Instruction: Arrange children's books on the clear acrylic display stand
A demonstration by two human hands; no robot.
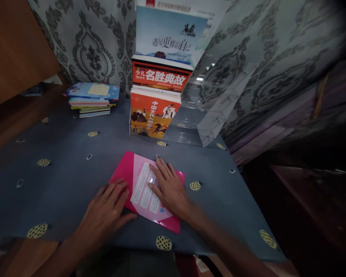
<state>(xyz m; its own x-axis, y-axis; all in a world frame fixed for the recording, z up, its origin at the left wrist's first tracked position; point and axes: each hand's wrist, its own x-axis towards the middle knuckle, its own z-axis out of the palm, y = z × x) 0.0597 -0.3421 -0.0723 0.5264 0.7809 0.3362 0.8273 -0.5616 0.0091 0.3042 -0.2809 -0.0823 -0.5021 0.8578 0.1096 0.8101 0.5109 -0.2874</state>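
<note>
A pink book with white text boxes lies tilted on the blue patterned tablecloth, near the front of the table. My right hand rests flat on the right part of its cover, fingers stretched out toward the far edge. At the book's left edge is my left hand, its fingers slightly bent and touching the side, the thumb reaching along the near edge. Neither hand is wrapped around anything.
Behind the book stands a clear acrylic rack with upright books, among them an orange one, a red one and a blue one. A stack of books lies at the back left. Patterned curtain hangs behind.
</note>
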